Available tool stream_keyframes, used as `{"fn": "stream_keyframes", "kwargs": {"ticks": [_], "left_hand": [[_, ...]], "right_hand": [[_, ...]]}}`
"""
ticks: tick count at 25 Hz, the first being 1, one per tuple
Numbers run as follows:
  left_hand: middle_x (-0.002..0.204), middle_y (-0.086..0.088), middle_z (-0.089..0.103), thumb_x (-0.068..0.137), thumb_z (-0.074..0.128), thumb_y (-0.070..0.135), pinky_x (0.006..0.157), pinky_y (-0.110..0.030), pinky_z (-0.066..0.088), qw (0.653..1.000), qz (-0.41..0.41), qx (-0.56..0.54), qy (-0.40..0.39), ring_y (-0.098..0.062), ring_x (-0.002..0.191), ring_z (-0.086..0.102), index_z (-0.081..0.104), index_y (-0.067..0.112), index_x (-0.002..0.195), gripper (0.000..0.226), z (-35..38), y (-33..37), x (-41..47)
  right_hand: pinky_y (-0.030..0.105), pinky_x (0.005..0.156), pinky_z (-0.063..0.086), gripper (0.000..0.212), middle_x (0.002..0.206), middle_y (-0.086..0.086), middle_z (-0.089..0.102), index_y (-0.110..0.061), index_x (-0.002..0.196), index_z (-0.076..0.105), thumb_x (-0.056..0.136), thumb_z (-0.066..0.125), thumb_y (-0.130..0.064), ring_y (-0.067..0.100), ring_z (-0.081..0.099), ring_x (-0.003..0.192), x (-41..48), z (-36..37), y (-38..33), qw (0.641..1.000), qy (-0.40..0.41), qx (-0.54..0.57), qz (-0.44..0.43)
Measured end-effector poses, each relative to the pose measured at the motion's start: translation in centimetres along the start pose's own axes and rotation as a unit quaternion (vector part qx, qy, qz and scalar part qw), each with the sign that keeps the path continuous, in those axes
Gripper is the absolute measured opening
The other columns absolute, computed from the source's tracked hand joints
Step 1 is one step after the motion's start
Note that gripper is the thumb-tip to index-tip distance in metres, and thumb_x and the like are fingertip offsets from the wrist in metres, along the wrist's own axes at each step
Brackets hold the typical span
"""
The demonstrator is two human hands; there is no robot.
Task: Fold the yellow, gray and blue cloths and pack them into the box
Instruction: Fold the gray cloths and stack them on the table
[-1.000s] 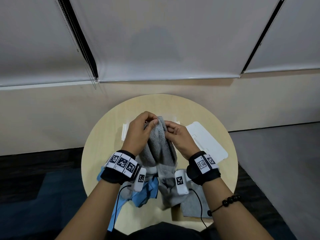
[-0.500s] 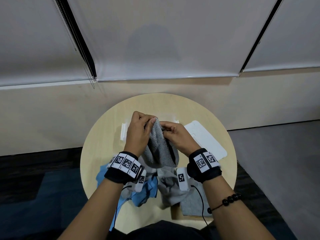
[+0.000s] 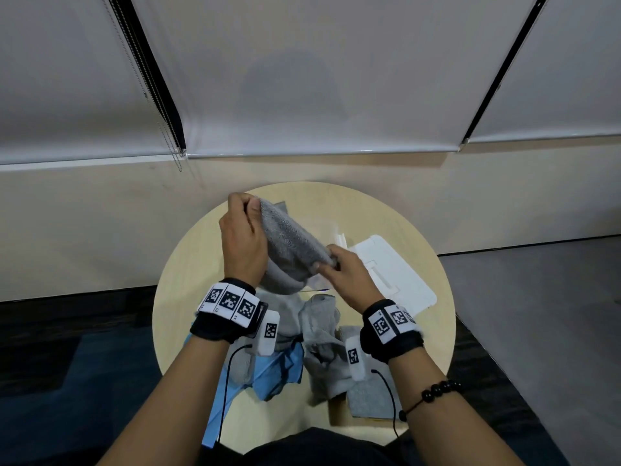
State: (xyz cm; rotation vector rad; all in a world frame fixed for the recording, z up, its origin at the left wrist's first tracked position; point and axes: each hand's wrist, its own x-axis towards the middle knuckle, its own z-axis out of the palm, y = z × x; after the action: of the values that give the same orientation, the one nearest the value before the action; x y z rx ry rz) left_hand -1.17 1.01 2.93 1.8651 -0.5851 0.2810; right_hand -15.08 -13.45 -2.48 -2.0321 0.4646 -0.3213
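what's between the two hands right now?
Head view: the gray cloth spans from the left hand to the right hand, each pinching one end.

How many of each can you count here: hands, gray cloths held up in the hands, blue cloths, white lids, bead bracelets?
hands: 2, the left hand and the right hand
gray cloth held up, pinched by both hands: 1
blue cloth: 1
white lid: 1
bead bracelet: 1
Total: 6

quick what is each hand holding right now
Left hand: pinching the upper end of the gray cloth.
Right hand: pinching its lower end.
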Motion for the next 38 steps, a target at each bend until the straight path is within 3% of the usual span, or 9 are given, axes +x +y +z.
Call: {"fn": "stream_keyframes", "kwargs": {"ticks": [5,9,13,17,20,22,26,33,38], "left_hand": [[0.07,0.007,0.049,0.109,0.033,0.031,0.054,-0.032,0.026,0.998,-0.029,-0.009,0.055,-0.008,0.059,0.046,0.042,0.015,0.101,0.02,0.0,-1.5,-0.9],[0.083,-0.007,0.058,0.108,0.033,0.021,0.06,-0.032,0.03,0.996,-0.085,0.027,0.026,-0.025,0.069,0.053,0.045,0.012,0.111,0.015,0.4,-3.3,-1.4],[0.121,-0.005,0.052,0.093,0.046,-0.009,0.098,-0.023,0.039,0.991,-0.063,0.042,-0.109,-0.019,0.113,0.055,0.066,0.014,0.114,0.037,-0.4,-4.0,-2.0],[0.121,0.015,0.065,0.096,0.064,0.032,0.107,-0.025,0.037,0.969,0.047,-0.042,-0.239,-0.002,0.123,0.052,0.072,0.029,0.114,0.02,-0.3,-1.9,-1.6],[0.117,0.018,0.068,0.091,0.07,0.036,0.112,-0.035,0.036,0.958,0.056,-0.03,-0.28,-0.003,0.124,0.052,0.073,0.027,0.107,0.019,0.2,-1.3,-0.8],[0.112,0.012,0.068,0.096,0.065,0.029,0.106,-0.043,0.04,0.957,0.057,0.006,-0.283,-0.01,0.118,0.056,0.068,0.021,0.101,0.01,0.7,-1.4,-0.7],[0.096,0.014,0.062,0.104,0.049,0.025,0.076,-0.029,0.043,0.977,0.013,-0.03,-0.212,-0.005,0.095,0.057,0.053,0.019,0.1,0.009,0.6,-1.4,-0.9],[0.082,0.017,0.053,0.106,0.042,0.024,0.063,-0.016,0.038,0.998,-0.004,-0.033,-0.057,0.006,0.073,0.051,0.045,0.022,0.101,0.007,-0.3,-0.6,0.6],[0.079,0.014,0.052,0.106,0.043,0.025,0.062,-0.013,0.036,0.996,0.016,-0.023,-0.087,0.005,0.071,0.048,0.045,0.022,0.1,0.007,-1.3,-0.6,1.9]], "right_hand": [[0.044,0.091,0.049,0.014,0.114,0.013,0.066,-0.009,0.114,0.057,0.105,0.047,-0.013,0.023,0.062,0.104,1.1,-1.3,-1.4,0.961,0.092,0.262,-0.001],[0.038,0.08,0.047,0.01,0.098,0.006,0.062,-0.012,0.108,0.054,0.104,0.044,-0.01,0.015,0.057,0.089,1.0,-0.3,-2.4,0.976,0.113,0.185,-0.034],[0.045,0.08,0.05,0.006,0.097,0.012,0.066,-0.012,0.101,0.059,0.102,0.055,-0.016,0.023,0.061,0.089,1.3,-0.7,-1.9,0.99,0.069,0.121,-0.025],[0.042,0.079,0.051,0.005,0.093,0.007,0.072,-0.022,0.097,0.065,0.098,0.062,-0.018,0.021,0.067,0.086,1.1,0.0,-1.9,0.994,0.021,0.098,-0.034],[0.047,0.079,0.053,0.003,0.091,0.012,0.072,-0.024,0.095,0.065,0.098,0.063,-0.022,0.032,0.068,0.086,1.0,0.3,-1.9,0.994,0.004,0.101,-0.032],[0.044,0.074,0.053,0.007,0.09,0.013,0.071,-0.022,0.096,0.065,0.096,0.066,-0.029,0.03,0.068,0.083,0.8,0.3,-2.2,0.995,0.001,0.092,-0.033],[0.038,0.079,0.052,0.008,0.096,0.002,0.072,-0.018,0.101,0.064,0.097,0.063,-0.025,0.021,0.067,0.091,0.8,-0.5,-1.9,0.999,-0.039,0.02,-0.032],[0.031,0.085,0.044,0.023,0.113,0.006,0.063,-0.012,0.109,0.061,0.101,0.04,-0.008,0.025,0.058,0.105,0.1,-1.0,1.2,0.989,-0.101,-0.091,0.056],[0.028,0.103,0.044,0.04,0.127,0.001,0.064,-0.014,0.126,0.059,0.092,0.042,-0.002,0.015,0.058,0.121,-0.7,-0.6,1.4,0.99,-0.052,0.107,0.079]]}}
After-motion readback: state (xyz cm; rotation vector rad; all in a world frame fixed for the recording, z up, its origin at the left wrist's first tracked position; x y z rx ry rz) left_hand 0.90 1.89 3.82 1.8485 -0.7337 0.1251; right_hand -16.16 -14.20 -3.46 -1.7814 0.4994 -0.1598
